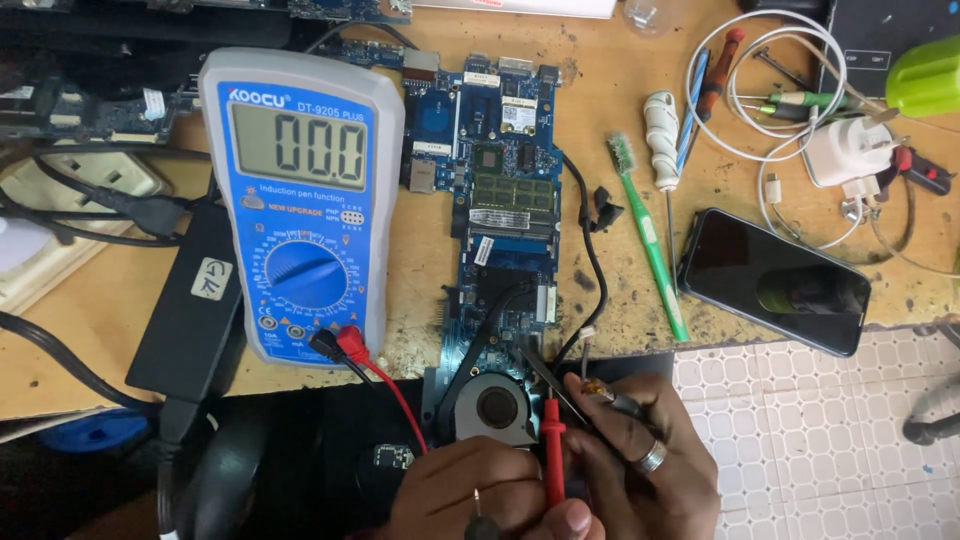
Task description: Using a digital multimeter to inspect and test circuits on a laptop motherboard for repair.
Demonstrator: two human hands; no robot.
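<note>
At the bench's near edge, left hand [470, 490] pinching a red probe [553, 450], right hand [650, 470] gripping a black probe [560, 385] over the blue circuit board [500, 200] by its fan [495, 408], blue-faced grey multimeter [300, 200] left, white sticker on black adapter [195, 300], green toothbrush [648, 235], dark phone [775, 280] right.

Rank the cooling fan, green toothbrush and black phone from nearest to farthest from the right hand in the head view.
From the right hand:
1. Cooling fan, just left of it on the board.
2. Green toothbrush, up and right, on the bench.
3. Black phone, farther right, at the bench edge.
</note>
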